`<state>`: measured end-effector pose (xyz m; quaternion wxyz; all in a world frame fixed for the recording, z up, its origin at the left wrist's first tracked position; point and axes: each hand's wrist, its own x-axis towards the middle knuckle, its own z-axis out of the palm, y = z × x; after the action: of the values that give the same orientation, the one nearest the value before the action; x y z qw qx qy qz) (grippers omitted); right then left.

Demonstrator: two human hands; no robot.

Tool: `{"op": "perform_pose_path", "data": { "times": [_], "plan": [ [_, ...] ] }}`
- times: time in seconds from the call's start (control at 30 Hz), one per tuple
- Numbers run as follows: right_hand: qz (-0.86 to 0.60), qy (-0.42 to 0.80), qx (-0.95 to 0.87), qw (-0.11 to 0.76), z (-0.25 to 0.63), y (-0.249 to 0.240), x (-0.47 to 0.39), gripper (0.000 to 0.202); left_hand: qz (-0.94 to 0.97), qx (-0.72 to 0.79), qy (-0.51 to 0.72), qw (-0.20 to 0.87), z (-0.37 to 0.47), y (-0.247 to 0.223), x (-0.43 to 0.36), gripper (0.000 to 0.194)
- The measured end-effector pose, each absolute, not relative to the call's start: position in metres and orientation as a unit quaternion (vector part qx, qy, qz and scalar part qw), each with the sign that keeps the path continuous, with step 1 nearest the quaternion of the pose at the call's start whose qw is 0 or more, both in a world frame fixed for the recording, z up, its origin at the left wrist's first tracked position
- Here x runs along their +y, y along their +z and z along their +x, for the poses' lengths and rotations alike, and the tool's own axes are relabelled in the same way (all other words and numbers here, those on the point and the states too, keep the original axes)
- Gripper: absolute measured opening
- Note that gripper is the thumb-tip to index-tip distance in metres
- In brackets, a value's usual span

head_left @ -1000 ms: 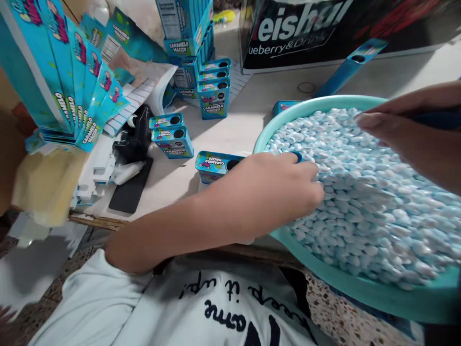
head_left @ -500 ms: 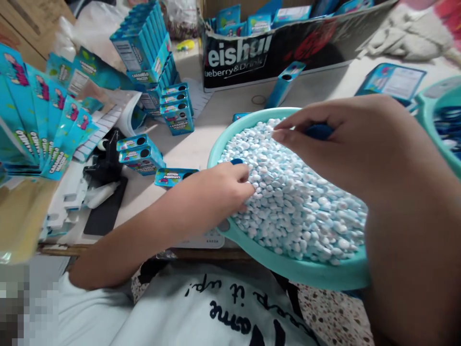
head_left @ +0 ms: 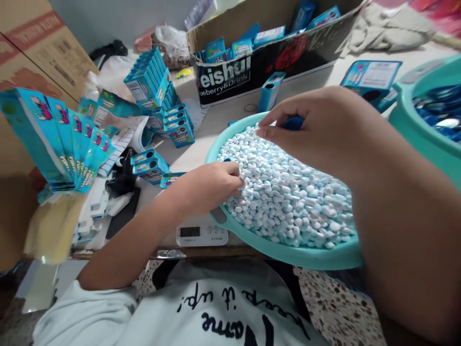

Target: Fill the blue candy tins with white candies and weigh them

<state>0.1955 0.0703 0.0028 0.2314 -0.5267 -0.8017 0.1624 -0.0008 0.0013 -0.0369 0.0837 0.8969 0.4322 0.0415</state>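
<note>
A turquoise basin [head_left: 288,257] is filled with small white and pale blue candies [head_left: 281,192]. My left hand [head_left: 219,182] is closed at the basin's left side, low over the candies, with a bit of dark blue showing by its fingers. Above the back of the candies is my right hand [head_left: 306,129], its thumb and index finger pinched together at the tips. A dark blue round piece [head_left: 293,123] shows within the curl of its fingers. Whatever lies between its fingertips is too small to name.
Left of the basin stand small blue boxes [head_left: 149,166] and a fan of blue pouches [head_left: 72,139]. A scale [head_left: 202,235] lies at the front edge. Behind is a black carton [head_left: 223,81] of blue packs. At right is another turquoise basin [head_left: 406,115].
The view has shifted, showing more of the scale and the left side. Both hands stay by the candies, in nearly the same poses.
</note>
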Motion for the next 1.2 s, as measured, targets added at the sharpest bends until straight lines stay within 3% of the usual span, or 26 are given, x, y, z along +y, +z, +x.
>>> {"op": "perform_pose_path", "data": {
  "times": [0.13,0.37,0.6,1.0,1.2],
  "plan": [
    [-0.507,0.185,-0.806,0.243,0.198,0.000,0.075,0.012,0.909,0.409,0.061,0.057,-0.001,-0.036,0.003,0.018],
    [-0.506,0.181,-0.813,0.225,0.197,-0.004,0.083,0.013,0.876,0.422,0.234,0.002,-0.047,-0.013,-0.013,0.020],
    [-0.505,0.194,-0.817,0.197,0.195,-0.003,0.085,0.015,0.849,0.481,0.216,0.014,-0.095,-0.008,-0.020,0.021],
    [-0.513,0.200,-0.812,0.193,0.197,-0.012,0.091,0.011,0.865,0.463,0.175,0.085,-0.100,-0.018,-0.022,0.024],
    [-0.494,0.206,-0.824,0.185,0.201,-0.013,0.092,0.020,0.873,0.450,0.145,0.117,-0.100,-0.014,-0.019,0.026]
  ]
}}
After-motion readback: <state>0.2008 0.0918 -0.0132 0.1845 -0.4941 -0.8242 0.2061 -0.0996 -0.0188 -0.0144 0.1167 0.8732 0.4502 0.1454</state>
